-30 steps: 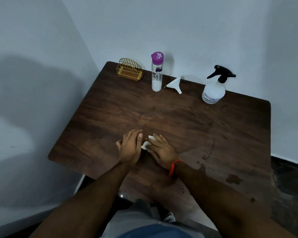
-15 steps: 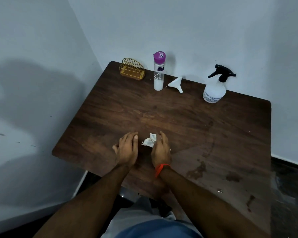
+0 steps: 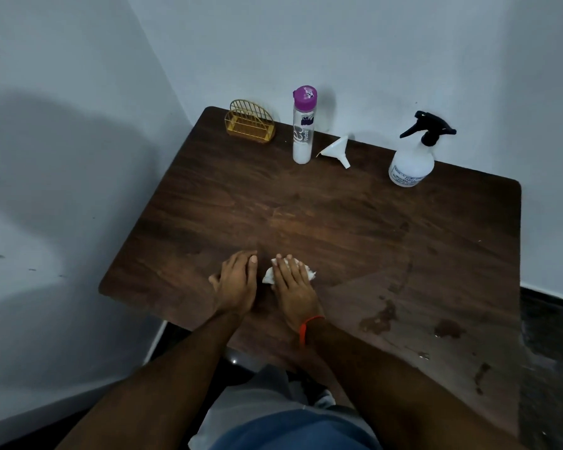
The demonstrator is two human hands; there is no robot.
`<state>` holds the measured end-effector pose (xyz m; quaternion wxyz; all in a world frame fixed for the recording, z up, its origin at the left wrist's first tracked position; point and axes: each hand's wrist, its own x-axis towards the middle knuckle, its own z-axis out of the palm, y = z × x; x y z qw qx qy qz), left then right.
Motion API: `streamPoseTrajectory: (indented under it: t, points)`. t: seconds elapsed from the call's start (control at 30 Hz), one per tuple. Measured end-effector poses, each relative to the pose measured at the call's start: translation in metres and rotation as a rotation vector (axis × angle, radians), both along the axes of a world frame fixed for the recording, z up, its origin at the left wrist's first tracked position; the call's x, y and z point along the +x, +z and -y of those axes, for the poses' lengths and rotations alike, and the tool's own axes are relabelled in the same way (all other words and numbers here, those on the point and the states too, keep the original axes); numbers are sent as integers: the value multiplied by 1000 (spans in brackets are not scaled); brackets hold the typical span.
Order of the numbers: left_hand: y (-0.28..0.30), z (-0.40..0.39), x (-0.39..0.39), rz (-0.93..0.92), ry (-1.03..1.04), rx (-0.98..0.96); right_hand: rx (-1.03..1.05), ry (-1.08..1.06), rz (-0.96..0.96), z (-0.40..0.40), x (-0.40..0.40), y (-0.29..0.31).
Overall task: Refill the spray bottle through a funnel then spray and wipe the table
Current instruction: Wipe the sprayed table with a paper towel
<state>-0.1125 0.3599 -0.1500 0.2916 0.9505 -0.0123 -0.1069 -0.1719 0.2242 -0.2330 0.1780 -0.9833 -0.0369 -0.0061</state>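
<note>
Upper centre of frame, left to right along the far table (image 3: 208,196) edge: one gold wire holder (image 3: 250,126), nothing visible in it; one clear bottle (image 3: 303,128) with purple cap, white contents sitting low; one white funnel (image 3: 335,151) lying on its side; one spray bottle (image 3: 411,157) with black trigger, standing upright, fill level unclear. Lower centre: left hand (image 3: 236,284) resting flat, fingers straight, holding nothing. Just right, right hand (image 3: 293,284) pressing flat on one crumpled white tissue (image 3: 268,276), fingers straight. Wet patches (image 3: 381,316) showing lower right. Middle tabletop lying bare between hands and bottles.
</note>
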Motion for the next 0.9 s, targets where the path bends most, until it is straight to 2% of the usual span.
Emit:
streamPoseTrajectory:
  t: [0.3,0.5,0.6,0.7,0.77,0.83,0.9]
  points:
    - [10,36,0,22,-147,-67,28,335,233,30,-8,1]
    - [17,54,-7,19,-202,-62,-96,243,243,141,-27,4]
    - [14,59,-15,7,-221,-59,-79,78,61,194,-44,20]
    - [14,71,-21,-6,-237,-59,-30,-172,17,215,-57,35]
    - [19,85,-25,1,-263,-60,222,-409,24,225,-63,49]
    - [24,99,-27,3,-282,-72,523,-667,211,232,-67,60]
    - [29,117,-31,6,-320,-90,895,-898,301,245,-75,71]
